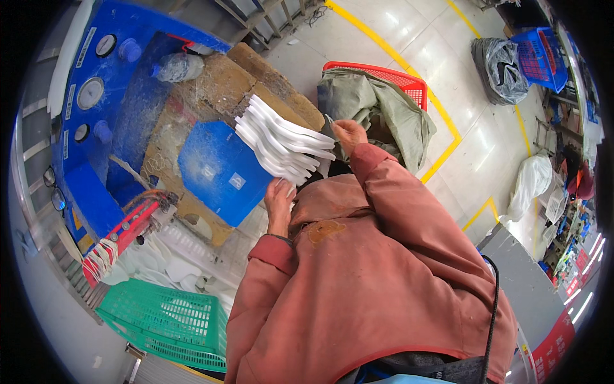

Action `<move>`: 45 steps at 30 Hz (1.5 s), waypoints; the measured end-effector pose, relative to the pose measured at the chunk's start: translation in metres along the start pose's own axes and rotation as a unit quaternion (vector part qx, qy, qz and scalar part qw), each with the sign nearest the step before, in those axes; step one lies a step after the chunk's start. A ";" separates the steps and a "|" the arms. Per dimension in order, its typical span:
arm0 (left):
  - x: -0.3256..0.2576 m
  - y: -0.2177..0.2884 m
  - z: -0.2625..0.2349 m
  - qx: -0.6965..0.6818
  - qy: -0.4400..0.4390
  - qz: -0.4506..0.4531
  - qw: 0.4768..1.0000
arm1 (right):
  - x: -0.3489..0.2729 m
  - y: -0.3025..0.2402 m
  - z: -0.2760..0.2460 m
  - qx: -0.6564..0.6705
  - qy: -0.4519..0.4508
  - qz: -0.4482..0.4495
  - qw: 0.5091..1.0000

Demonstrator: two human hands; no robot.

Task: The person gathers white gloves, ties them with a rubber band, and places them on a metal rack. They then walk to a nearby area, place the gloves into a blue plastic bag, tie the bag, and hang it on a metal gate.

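A stack of white, wavy, sole-shaped pieces [281, 137] leans over the edge of the worktop in front of me. My left hand [279, 203] is curled at the stack's near end, its fingers closed on the white pieces there. Beyond the stack's right end, my right hand [349, 136] is raised in a pinch. A small, thin, pale bit sticks out from its fingertips, too small to name. Beneath the stack lies a blue board [224, 169] with dusty threads on it.
A worn brown board [220, 96] carries a clear plastic bottle [181, 67]. Blue machinery with gauges [90, 93] stands at left, with a red arm [125, 233] nearby. A green basket [160, 320] sits lower left. Ahead right is a red basket [409, 84] draped with grey-green cloth [348, 96].
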State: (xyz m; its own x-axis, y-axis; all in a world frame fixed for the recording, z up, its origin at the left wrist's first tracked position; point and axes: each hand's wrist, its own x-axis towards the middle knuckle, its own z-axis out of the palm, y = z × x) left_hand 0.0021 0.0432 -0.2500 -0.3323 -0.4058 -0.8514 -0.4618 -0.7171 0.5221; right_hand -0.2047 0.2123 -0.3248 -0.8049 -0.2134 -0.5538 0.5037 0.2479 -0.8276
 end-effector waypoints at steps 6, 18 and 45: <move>0.002 0.004 0.043 0.085 -0.095 -0.002 0.992 | -0.004 0.005 0.030 -0.012 0.023 -0.019 0.999; -0.052 0.102 0.065 0.732 -0.154 0.544 0.380 | 0.003 0.015 0.044 0.020 0.088 0.006 0.996; 0.013 0.110 0.116 0.844 -0.293 0.425 0.143 | -0.083 0.070 0.080 0.566 0.199 0.314 0.736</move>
State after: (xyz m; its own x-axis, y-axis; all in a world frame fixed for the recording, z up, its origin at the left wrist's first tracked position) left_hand -0.1486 0.0247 -0.1981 -0.6425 0.5324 -0.5512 0.5744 0.8106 0.1135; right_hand -0.0776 0.1717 -0.3442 -0.2166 -0.0434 -0.9753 0.5721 -0.8151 -0.0908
